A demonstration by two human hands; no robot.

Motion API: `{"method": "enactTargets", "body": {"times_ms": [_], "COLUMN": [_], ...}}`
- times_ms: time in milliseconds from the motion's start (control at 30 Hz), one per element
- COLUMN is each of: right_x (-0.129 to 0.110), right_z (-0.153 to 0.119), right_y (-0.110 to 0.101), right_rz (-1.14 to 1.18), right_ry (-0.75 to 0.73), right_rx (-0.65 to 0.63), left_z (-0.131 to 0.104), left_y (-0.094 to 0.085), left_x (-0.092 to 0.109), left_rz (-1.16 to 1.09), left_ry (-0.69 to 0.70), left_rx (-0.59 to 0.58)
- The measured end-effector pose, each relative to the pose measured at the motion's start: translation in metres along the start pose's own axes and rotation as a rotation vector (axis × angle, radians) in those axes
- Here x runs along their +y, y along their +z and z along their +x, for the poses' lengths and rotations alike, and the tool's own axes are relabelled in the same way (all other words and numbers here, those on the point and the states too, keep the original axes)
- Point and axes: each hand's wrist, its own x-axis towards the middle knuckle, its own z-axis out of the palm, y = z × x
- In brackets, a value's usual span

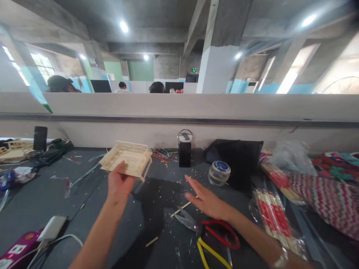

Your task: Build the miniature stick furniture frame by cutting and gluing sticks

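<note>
My left hand (pixel 120 183) grips a small tray-like frame built of thin wooden sticks (pixel 126 158), thumb on top, held tilted above the dark table. My right hand (pixel 207 200) reaches out over the table with its fingers stretched and nothing visible in it. Just under that hand lie a thin wooden stick (pixel 182 209) and scissors (pixel 188 221) with one red and one yellow handle, blades spread. A short stick piece (pixel 152 241) rests nearer the front edge. Beyond my right fingers stands a clear jar (pixel 219 174) with a blue lid.
A phone (pixel 184 154) leans on a round stand at the partition (pixel 168 134). Packs of red-wrapped sticks (pixel 275 216), a patterned cloth (pixel 322 198) and a black bag (pixel 235 160) lie to the right. At front left sits a purple power strip (pixel 21 248) with a white charger (pixel 53 228). People sit beyond.
</note>
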Motion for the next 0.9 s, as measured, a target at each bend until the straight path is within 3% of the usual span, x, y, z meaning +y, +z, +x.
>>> {"method": "enactTargets", "body": {"times_ms": [67, 167, 300, 400, 500, 633, 733, 800, 900], "right_x": [0.002, 0.004, 0.008, 0.007, 0.002, -0.009, -0.010, -0.005, 0.007], "right_z": [0.039, 0.112, 0.207, 0.252, 0.255, 0.209, 0.193, 0.208, 0.257], "right_y": [0.011, 0.032, 0.045, 0.046, 0.059, 0.089, 0.084, 0.066, 0.041], "right_rz": [-0.098, -0.147, -0.233, -0.290, -0.323, -0.317, -0.280, -0.271, -0.295], "right_ry": [-0.044, 0.000, 0.129, 0.160, 0.096, -0.075, -0.167, -0.150, -0.039], "right_rx": [-0.049, -0.025, 0.123, 0.191, 0.158, 0.031, -0.071, -0.039, 0.072], "left_z": [0.007, 0.016, 0.027, 0.037, 0.047, 0.052, 0.049, 0.047, 0.044], "left_y": [0.000, 0.000, -0.002, -0.006, -0.012, -0.018, -0.015, -0.012, -0.008], "left_x": [0.021, 0.041, 0.047, 0.047, 0.052, 0.062, 0.066, 0.065, 0.061], "left_rz": [-0.027, -0.068, -0.081, -0.052, -0.039, -0.029, -0.033, -0.033, -0.040], "left_ry": [0.100, 0.200, 0.238, 0.205, 0.209, 0.269, 0.303, 0.297, 0.298], "left_rx": [-0.018, -0.014, 0.004, 0.038, 0.100, 0.135, 0.142, 0.136, 0.129]}}
